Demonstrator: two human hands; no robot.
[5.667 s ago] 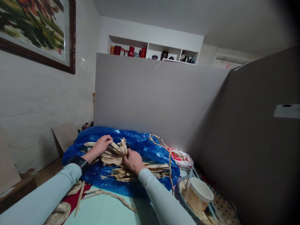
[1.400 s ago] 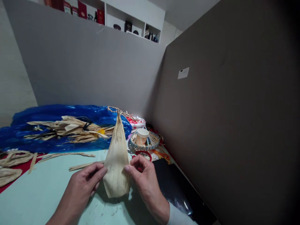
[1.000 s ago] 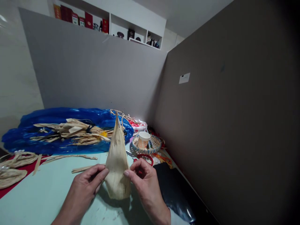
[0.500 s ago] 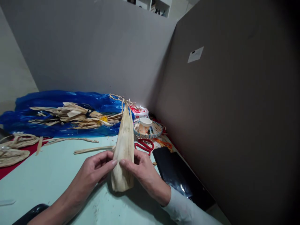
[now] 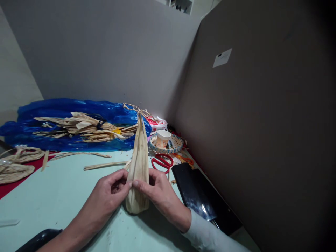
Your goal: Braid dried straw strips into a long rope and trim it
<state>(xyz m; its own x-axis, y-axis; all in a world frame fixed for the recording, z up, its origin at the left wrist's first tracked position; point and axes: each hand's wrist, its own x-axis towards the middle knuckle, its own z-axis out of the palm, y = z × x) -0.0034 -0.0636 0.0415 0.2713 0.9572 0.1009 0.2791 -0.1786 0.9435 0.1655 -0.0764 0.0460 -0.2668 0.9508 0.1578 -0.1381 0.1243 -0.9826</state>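
A pale, dried corn husk stands between my hands, its wide end toward me and its narrow tip pointing away. My left hand pinches the husk's left edge between thumb and fingers. On the other side, my right hand grips it with the thumb across the front and the fingers behind, partly hidden. The two thumb tips nearly meet at a lengthwise crease. Just beyond my right hand lie red-handled scissors. Behind my left hand is a thin strip of dried husk.
At the back, a blue plastic bag carries bundled dried husks. A woven basket holds a paper cup. To the right lies a black flat object by the grey partition. Coiled husk braids rest at left on red cloth.
The husk's left edge has been folded inward, so it looks narrower and shows a crease. My left hand has moved slightly right, its fingers more curled. The view has shifted slightly.
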